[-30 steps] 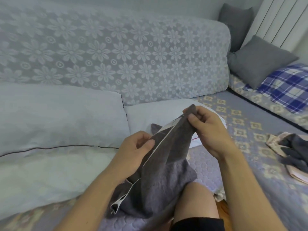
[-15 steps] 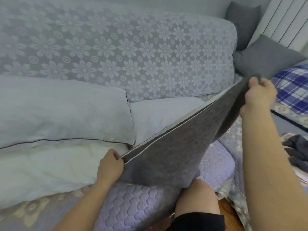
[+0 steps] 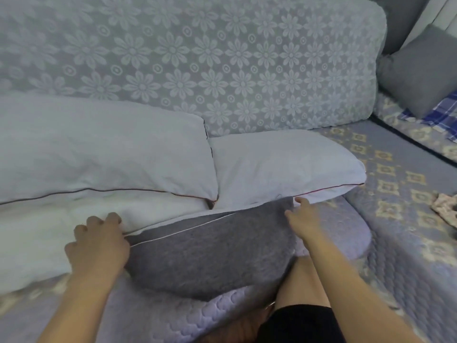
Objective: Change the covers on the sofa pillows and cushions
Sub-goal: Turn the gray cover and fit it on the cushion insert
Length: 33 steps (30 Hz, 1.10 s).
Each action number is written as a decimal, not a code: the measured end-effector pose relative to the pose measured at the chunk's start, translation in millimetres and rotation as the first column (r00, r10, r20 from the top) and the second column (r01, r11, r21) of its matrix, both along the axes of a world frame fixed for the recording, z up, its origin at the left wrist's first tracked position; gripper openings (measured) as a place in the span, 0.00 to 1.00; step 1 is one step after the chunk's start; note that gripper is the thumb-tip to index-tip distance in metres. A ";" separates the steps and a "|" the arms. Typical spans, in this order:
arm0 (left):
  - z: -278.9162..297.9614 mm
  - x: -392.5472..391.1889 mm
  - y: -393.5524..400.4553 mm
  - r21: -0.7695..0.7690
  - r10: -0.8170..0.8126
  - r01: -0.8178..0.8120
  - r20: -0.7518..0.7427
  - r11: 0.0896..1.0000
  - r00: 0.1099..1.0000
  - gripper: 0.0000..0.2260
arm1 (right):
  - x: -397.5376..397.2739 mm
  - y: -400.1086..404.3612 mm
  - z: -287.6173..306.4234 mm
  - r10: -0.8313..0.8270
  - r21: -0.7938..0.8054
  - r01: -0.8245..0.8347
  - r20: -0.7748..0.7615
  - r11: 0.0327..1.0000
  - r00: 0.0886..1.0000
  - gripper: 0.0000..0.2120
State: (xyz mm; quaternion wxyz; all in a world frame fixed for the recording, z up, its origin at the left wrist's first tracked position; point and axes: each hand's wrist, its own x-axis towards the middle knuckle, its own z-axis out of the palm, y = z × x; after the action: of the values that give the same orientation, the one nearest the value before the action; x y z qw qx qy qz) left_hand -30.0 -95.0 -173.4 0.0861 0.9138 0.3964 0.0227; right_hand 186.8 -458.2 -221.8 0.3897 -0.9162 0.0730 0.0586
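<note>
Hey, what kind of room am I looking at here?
Most likely a home living room. A long sofa backrest wears a floral lace cover, white pillows lie along the quilted seat, and grey cushions sit in the corner at the right.

grey cover point(image 3: 210, 256) spread flat on seat; left hand point(image 3: 99, 246) curled at its corner, right hand point(image 3: 303, 219) touching far edge.

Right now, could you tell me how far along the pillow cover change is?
Early. Done: two gray pillows at the far right look covered. In hand: the gray cover lies spread on the seat, left hand at one end, right hand at the other. Left: both white pillows are still bare.
</note>
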 end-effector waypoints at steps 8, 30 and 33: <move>-27.5 8.9 -79.2 -0.094 -0.354 0.364 0.111 0.926 0.929 0.19 | 42.9 9.1 -35.2 0.165 -0.142 -0.185 -0.143 0.972 0.976 0.43; 28.5 65.6 -168.5 -0.511 -0.325 0.687 0.625 0.517 0.710 0.15 | -74.5 8.7 113.3 0.219 0.863 -0.216 0.127 0.457 0.967 0.12; 35.9 64.0 -171.7 -0.507 -0.302 0.694 0.650 0.512 0.698 0.14 | -79.8 13.4 116.1 0.272 0.857 -0.245 0.129 0.453 0.954 0.12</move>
State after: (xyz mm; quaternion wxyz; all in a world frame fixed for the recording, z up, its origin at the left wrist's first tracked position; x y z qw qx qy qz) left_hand 34.0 -266.8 -137.5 0.5369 0.8400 0.0448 0.0645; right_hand 107.0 -444.8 -105.7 0.7807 -0.5962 -0.1009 0.1577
